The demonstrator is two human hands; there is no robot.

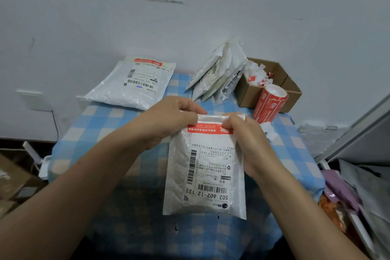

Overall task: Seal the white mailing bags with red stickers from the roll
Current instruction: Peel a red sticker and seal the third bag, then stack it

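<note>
A white mailing bag [205,177] with a printed shipping label is held upright-ish over the table, a red sticker [207,129] across its folded top. My left hand [168,120] grips the bag's top left corner, fingers curled over the fold. My right hand [247,139] pinches the top right corner beside the red sticker. The red sticker roll [270,104] lies against a cardboard box at the right.
A sealed white bag [130,84] with a red sticker lies at the back left. Several white bags [217,74] lean on the wall at the back. A cardboard box [249,93] holds crumpled sticker backings. The blue checked tablecloth [101,124] covers the table; clutter stands at right.
</note>
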